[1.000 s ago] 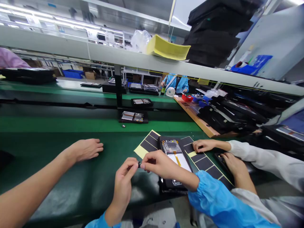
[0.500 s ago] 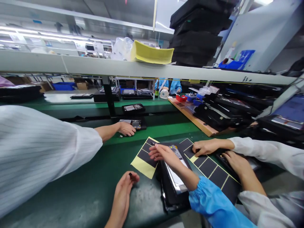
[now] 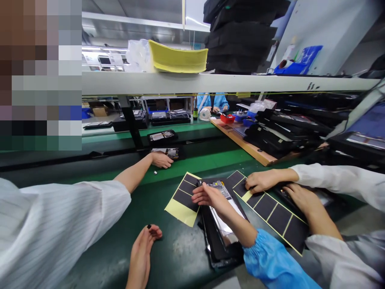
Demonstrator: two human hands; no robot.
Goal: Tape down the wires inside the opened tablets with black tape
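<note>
My left hand (image 3: pixel 142 248) is over the green bench at the bottom, fingers half curled and apart. A small black bit shows at a fingertip; I cannot tell whether it is a finger cover. My right hand (image 3: pixel 210 196), below a blue sleeve (image 3: pixel 273 257), hovers with fingers stretched and apart above the top of an opened tablet-like device (image 3: pixel 225 224). A dark bit shows at its fingertip too. The device lies on a black tray (image 3: pixel 221 259), its board and silvery battery exposed. Left of it lies a yellow sheet with black rectangular stickers (image 3: pixel 186 200).
At the left, a co-worker's hand (image 3: pixel 162 159) touches another opened device (image 3: pixel 168 152). Another person's hands (image 3: pixel 261 180) work at the right over a sticker strip (image 3: pixel 279 218). A white shelf beam (image 3: pixel 168 83) crosses above. Black trays (image 3: pixel 285 136) are stacked at the back right.
My left hand has moved left and slightly down. The right hand stays nearly in place above the device. The co-worker's striped sleeve has dropped lower, and a pixelated patch covers the upper left.
</note>
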